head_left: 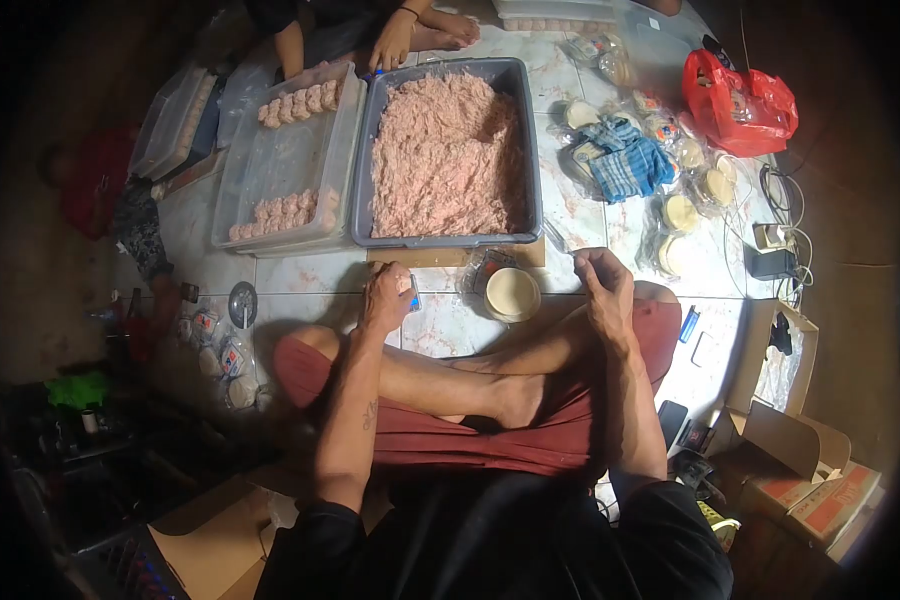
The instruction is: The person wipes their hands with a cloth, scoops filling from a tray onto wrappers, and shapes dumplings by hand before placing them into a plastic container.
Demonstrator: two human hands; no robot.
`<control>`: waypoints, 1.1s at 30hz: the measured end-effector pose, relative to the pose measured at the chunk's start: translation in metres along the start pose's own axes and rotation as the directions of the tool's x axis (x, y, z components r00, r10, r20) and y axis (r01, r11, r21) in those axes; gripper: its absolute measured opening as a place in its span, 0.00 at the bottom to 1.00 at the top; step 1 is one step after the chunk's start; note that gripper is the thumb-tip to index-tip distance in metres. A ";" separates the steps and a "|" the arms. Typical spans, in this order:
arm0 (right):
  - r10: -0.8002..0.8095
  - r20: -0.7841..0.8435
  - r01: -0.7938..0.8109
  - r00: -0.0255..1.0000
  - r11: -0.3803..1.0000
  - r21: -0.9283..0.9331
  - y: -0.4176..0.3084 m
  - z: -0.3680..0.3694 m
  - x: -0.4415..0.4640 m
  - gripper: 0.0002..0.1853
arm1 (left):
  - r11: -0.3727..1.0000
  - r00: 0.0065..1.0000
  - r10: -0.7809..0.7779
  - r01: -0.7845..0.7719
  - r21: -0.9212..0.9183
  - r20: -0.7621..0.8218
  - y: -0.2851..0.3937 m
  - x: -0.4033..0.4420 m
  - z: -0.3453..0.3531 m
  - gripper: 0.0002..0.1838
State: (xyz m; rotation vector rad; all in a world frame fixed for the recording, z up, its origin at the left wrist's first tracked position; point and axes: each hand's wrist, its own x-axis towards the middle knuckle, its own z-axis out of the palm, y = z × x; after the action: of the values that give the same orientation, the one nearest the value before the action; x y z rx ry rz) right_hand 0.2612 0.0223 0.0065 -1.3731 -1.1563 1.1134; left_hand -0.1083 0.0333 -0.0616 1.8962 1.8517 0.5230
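Note:
My left hand [385,297] is closed around a lump of pink filling [402,276], just below the grey tub [533,190] of pink minced filling. My right hand [604,282] is pinched on a thin metal utensil [558,236] to the right of the tub's lower corner. Between my hands, a stack of round pale wrappers [512,294] lies on the tiled floor, with a clear plastic packet [482,268] beside it. Left of the tub, a clear plastic container [232,200] holds rows of shaped pink pieces.
Wrapper packs [680,213], a blue checked cloth [632,160] and a red plastic bag [738,105] lie at the right. Another person's hands [394,42] are behind the tub; another person's arm [140,235] is at the left. Cables and cardboard boxes [820,500] stand at the right.

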 end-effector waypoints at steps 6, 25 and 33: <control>0.007 0.011 -0.007 1.000 1.000 -0.013 -0.004 0.000 0.000 0.08 | 1.000 0.999 -0.014 0.013 0.017 0.045 0.001 0.001 0.001 0.17; 0.058 0.029 -0.057 0.998 0.998 -0.038 -0.001 0.000 0.001 0.08 | 0.994 0.984 0.065 -0.078 0.076 0.168 0.005 0.001 -0.008 0.20; 0.052 0.033 -0.051 0.998 0.998 -0.039 0.000 0.001 0.002 0.08 | 0.993 0.995 0.027 -0.038 0.115 0.099 0.014 -0.007 -0.011 0.31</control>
State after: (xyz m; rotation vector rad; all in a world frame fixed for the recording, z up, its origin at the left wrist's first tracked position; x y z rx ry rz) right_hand 0.2602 0.0243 0.0067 -1.4253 -1.1780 1.1605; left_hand -0.1025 0.0267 -0.0444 1.9931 1.8274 0.3323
